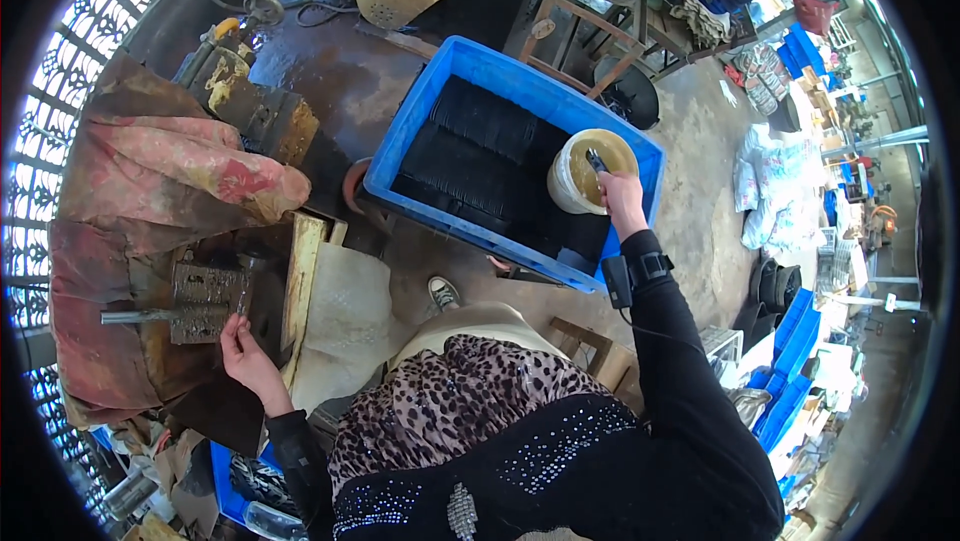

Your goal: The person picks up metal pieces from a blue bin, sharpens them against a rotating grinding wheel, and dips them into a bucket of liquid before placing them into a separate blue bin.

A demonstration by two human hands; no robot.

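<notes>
Left hand [252, 366] well outside crate edge [545, 88]; right hand [622, 197] over bucket [566, 191].

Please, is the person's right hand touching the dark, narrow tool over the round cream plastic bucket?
Touching. The head view shows the right hand closed around the near end of the dark, narrow tool, with no gap visible.

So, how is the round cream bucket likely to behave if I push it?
The cream bucket would probably feel heavy, as murky liquid seems to stand inside. With its open top, it may slosh over. Black stacked pieces alongside could block it.
</notes>
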